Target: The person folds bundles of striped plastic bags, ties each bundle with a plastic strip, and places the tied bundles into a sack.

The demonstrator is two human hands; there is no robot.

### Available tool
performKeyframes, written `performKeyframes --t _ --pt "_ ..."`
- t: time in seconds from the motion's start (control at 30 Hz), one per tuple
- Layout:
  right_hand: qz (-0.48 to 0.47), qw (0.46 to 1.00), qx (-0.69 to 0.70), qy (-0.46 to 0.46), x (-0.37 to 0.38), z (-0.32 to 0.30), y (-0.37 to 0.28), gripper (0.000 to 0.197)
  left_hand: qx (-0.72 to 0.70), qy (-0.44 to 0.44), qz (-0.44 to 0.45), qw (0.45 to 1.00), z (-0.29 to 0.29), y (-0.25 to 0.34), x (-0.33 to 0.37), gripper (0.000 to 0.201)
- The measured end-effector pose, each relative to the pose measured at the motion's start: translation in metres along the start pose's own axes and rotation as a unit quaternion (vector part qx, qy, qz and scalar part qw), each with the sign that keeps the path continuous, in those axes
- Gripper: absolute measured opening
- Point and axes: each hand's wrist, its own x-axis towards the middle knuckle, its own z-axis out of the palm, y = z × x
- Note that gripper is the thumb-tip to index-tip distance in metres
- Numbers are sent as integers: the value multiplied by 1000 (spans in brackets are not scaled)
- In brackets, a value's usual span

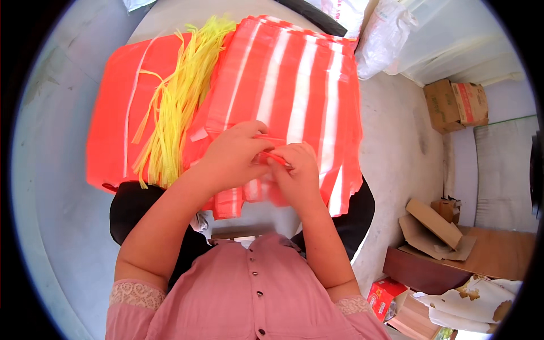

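Observation:
A thick pile of red-and-white striped thin plastic sheets (pixel 306 85), which look like plastic bags, lies across my lap. My left hand (pixel 238 153) and my right hand (pixel 297 170) meet over its near part. Both hands have bent fingers closed on a gathered edge of the red plastic. Between them shows a narrow red strip with a pale end, too small to make out fully. Left of the striped pile lies a bundle of yellow plastic strips (pixel 184 107), spread over a plain red stack (pixel 116 113) with a white line.
White sacks (pixel 385 39) stand beyond the pile at the far right. Cardboard boxes (pixel 456 105) sit by the right wall. Nearer on the right are a brown wooden surface (pixel 498 252), flattened cardboard (pixel 433 232) and a red carton (pixel 387 296). A pale wall (pixel 54 187) runs along the left.

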Motion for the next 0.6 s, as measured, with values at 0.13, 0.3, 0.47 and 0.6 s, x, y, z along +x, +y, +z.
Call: performKeyframes --t 0.13,0.3,0.47,0.6 --pt "19 999 25 19 0 2 -1 11 -36 43 -28 998 1 4 1 28" --pt "20 1000 19 10 -4 4 2 13 -24 39 -8 999 4 0 0 22" --pt "53 998 8 16 -11 -14 6 20 4 13 19 1000 6 -3 0 16" --pt "178 977 16 118 -18 -58 18 32 -35 11 -51 998 -1 5 -2 14"
